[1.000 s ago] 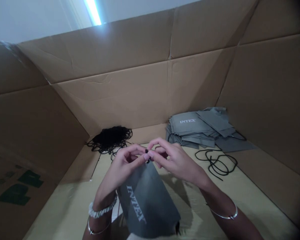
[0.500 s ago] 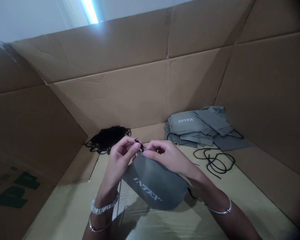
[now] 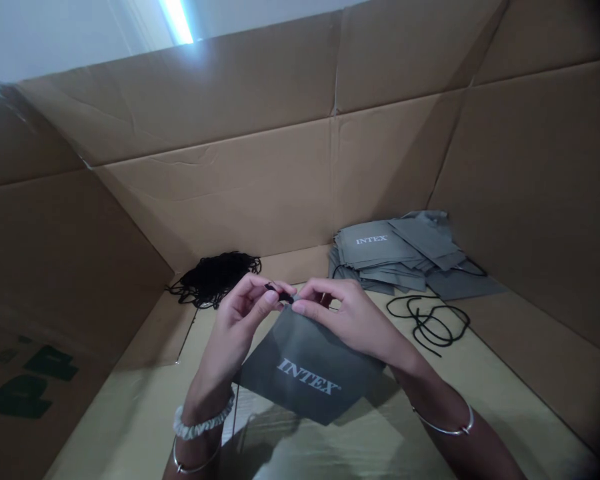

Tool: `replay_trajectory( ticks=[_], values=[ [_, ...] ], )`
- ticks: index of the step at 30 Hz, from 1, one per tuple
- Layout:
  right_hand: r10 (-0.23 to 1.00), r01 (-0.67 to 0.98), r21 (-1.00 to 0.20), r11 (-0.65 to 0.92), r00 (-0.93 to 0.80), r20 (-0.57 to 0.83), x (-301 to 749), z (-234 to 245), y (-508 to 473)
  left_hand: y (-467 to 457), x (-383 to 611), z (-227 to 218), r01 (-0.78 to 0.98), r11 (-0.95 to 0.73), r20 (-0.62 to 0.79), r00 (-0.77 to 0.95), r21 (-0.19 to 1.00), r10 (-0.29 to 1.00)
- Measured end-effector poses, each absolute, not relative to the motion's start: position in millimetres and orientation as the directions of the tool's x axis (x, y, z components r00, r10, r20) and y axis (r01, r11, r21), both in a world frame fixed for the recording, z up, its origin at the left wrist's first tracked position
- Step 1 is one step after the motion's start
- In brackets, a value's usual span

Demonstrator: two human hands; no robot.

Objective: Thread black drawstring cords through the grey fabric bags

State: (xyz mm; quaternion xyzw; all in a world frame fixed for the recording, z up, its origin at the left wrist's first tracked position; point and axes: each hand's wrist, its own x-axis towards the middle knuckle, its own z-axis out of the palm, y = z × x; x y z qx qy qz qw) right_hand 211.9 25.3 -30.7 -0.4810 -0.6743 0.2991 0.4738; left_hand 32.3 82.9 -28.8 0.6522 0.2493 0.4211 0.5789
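My left hand (image 3: pixel 245 320) and my right hand (image 3: pixel 345 317) meet at the top corner of a grey fabric drawstring bag (image 3: pixel 307 377) printed with white INTEX lettering. The left fingertips pinch a short black cord end (image 3: pixel 279 292) at that corner. The right thumb and fingers press on the bag's edge right beside the cord. The bag hangs flat below my hands, above the cardboard floor. Where the cord enters the fabric is hidden by my fingers.
A tangled heap of black cord (image 3: pixel 213 279) lies at the back left. At the back right sits a stack of grey INTEX bags (image 3: pixel 385 250), with a loose black cord (image 3: pixel 427 320) in front. Cardboard walls (image 3: pixel 220 200) rise around a cardboard floor (image 3: pixel 460 387).
The bag has gone from a bunched, bulging shape to lying flat, its lettering fully showing. My hands stay close together at its top corner, and the view has shifted only slightly.
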Motion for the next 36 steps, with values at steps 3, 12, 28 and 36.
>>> replay_trajectory(
  ticks=[3, 12, 28, 36],
  values=[
    [0.915, 0.481, -0.789, 0.382, -0.075, 0.397, 213, -30, 25, 81, 30, -27, -0.085, -0.288, 0.288, 0.525, 0.954, 0.8],
    [0.87, 0.538, -0.701, 0.467, -0.138, 0.473, 218, -30, 20, 85, 24, -28, -0.144, -0.188, 0.237, 0.565, 0.972, 0.79],
    [0.831, 0.606, -0.602, 0.52, -0.197, 0.52, 222, -27, 16, 82, 23, -21, -0.004, -0.337, 0.26, 0.644, 0.941, 0.719],
    [0.835, 0.646, -0.57, 0.507, -0.206, 0.51, 224, -26, 14, 85, 9, -17, 0.125, -0.394, 0.272, 0.535, 0.911, 0.799]
  ],
)
